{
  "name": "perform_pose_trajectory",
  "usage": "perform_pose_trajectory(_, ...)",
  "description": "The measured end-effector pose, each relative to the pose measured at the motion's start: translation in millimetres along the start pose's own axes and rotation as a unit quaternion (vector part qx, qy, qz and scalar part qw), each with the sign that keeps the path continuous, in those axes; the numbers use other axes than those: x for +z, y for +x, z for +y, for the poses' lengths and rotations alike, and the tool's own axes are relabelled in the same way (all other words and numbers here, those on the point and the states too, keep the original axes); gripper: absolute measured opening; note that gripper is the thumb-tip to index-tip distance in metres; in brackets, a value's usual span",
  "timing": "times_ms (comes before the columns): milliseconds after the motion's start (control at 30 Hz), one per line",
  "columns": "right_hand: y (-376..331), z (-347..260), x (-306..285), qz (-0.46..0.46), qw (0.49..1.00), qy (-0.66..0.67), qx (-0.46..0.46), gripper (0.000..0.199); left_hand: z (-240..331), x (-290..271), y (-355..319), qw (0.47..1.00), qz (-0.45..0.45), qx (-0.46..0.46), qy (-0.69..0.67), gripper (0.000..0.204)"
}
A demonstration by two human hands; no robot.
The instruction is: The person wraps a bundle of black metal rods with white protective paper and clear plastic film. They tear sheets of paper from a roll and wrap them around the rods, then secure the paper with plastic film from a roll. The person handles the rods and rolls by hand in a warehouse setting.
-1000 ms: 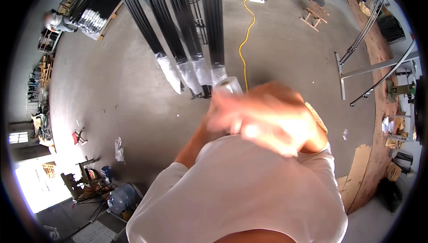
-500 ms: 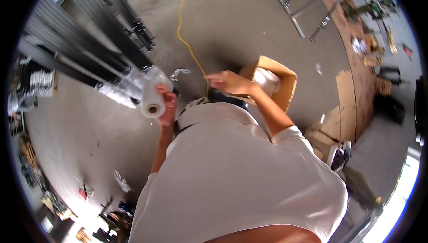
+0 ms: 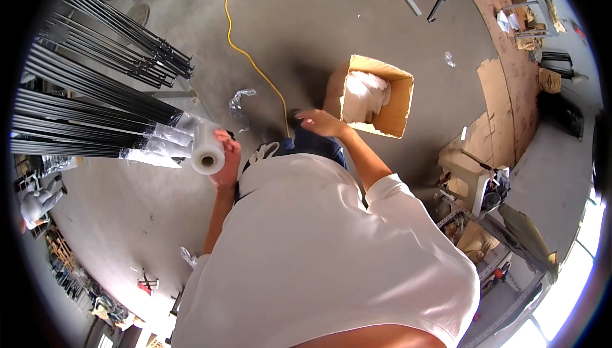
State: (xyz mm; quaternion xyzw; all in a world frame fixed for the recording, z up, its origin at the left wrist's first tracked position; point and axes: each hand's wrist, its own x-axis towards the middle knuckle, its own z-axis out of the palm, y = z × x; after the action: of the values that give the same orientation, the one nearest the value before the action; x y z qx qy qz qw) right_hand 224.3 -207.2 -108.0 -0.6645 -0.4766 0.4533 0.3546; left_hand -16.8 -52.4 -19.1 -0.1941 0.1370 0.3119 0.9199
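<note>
Head view: left hand (image 3: 226,160) closed around a roll of clear wrap (image 3: 208,149), left of centre, beside wrapped black rods (image 3: 95,109). Right hand (image 3: 319,121), fingers spread, holds nothing, near an open cardboard box (image 3: 376,96) on the floor, upper centre.

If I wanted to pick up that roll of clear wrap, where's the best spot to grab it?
Probably around the roll's round body, from the side. The roll of clear wrap is a short cylinder whose open core end faces the camera, and a film tail runs left toward the bundled black rods, so come from the right, opposite the film. The left hand holds it that way; the right hand is empty.
</note>
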Motion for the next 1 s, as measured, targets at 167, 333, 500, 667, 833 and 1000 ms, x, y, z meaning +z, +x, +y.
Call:
perform_pose_trajectory(167,-12,77,4,0.003,0.909,0.299,0.29,0.028,-29,-9,8,0.997,0.025,-0.007,0.073,0.063)
perform_pose_trajectory(333,-41,179,37,0.121,0.572,0.64,0.499,0.043,-55,-27,26,0.99,0.127,-0.008,0.053,0.063)
perform_pose_trajectory(500,-48,238,68,0.272,0.334,0.701,0.568,0.057,-86,-26,34,0.969,0.246,0.004,0.006,0.066)
perform_pose_trajectory(667,-48,316,112,0.328,0.357,0.762,0.429,0.055,-91,-35,19,0.953,0.297,0.066,0.003,0.061)
perform_pose_trajectory(833,-48,298,86,0.293,0.403,0.701,0.51,0.029,-94,-53,-1,0.946,0.297,0.121,0.037,0.059)
perform_pose_trajectory(1000,-29,290,66,0.292,0.502,0.639,0.505,0.019,-101,-54,-14,0.946,0.286,0.151,-0.026,0.062)
